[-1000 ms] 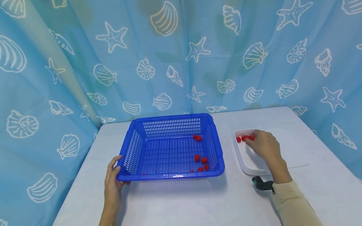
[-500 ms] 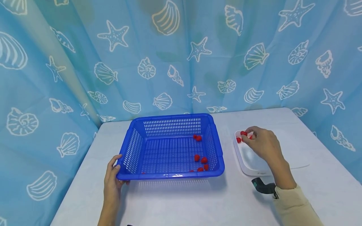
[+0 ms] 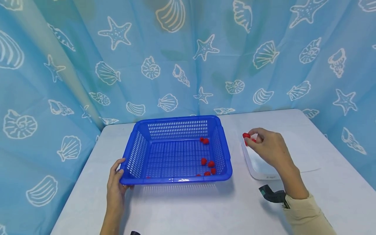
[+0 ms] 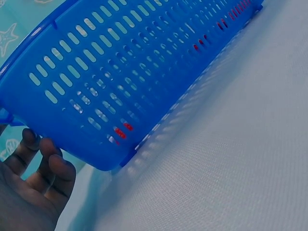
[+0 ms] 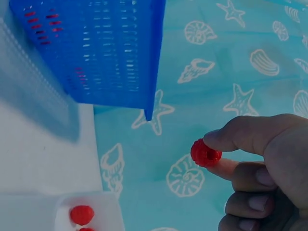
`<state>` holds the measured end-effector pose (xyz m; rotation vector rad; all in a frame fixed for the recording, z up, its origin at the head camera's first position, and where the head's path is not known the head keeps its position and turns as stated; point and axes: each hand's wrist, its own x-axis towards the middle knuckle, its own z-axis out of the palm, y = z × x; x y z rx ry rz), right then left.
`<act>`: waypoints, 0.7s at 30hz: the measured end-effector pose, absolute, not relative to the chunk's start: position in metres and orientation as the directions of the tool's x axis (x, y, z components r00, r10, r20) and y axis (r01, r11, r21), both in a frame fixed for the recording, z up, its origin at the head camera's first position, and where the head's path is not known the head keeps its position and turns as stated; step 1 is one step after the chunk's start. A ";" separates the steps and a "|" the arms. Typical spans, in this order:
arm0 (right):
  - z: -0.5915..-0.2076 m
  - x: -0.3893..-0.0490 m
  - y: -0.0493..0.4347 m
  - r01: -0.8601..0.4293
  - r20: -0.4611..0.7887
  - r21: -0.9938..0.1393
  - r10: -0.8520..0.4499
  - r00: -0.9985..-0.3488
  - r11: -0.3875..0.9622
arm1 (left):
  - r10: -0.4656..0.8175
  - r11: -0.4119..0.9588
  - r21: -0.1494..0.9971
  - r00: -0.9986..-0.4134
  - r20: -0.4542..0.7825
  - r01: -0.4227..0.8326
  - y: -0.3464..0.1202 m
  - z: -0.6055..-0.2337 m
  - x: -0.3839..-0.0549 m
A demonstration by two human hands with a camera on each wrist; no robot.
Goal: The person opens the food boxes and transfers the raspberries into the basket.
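Note:
A blue plastic basket (image 3: 176, 180) with slotted walls stands left of centre, several raspberries (image 3: 211, 164) lying mostly along its right side. My left hand (image 3: 114, 192) grips the basket's near left corner, thumb at the rim; its curled fingertips show below the rim in the left wrist view. Between thumb and index finger, my right hand (image 3: 271, 148) pinches one raspberry (image 5: 204, 153), raised over the far left corner of a white box (image 3: 265, 177). Other raspberries (image 5: 82, 214) lie in that box, partly hidden by the right hand in the head view.
A white cloth (image 3: 182, 209) covers the table. Behind it hangs a blue curtain (image 3: 182, 88) with shell and starfish prints. A black device (image 3: 273, 195) sits at the right wrist, by the beige sleeve (image 3: 305, 212).
My right hand came up from inside the white box with a raspberry and shifted left toward the basket. My left hand has kept its grip on the basket, which stays in place.

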<state>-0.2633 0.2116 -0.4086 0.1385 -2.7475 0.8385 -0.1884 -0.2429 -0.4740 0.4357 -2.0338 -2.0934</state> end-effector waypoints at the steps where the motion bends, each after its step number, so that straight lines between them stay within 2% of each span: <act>1: -0.407 -0.263 0.210 -0.173 0.277 -0.542 -0.019 -0.961 0.823 | -0.338 -0.040 0.997 -0.938 -0.077 -0.067 -0.243 -0.474 -0.188; 21: -0.392 -0.243 0.186 -0.310 0.354 -0.572 -0.113 -0.929 0.759 | -0.338 -0.046 0.998 -0.940 -0.051 -0.038 -0.242 -0.476 -0.187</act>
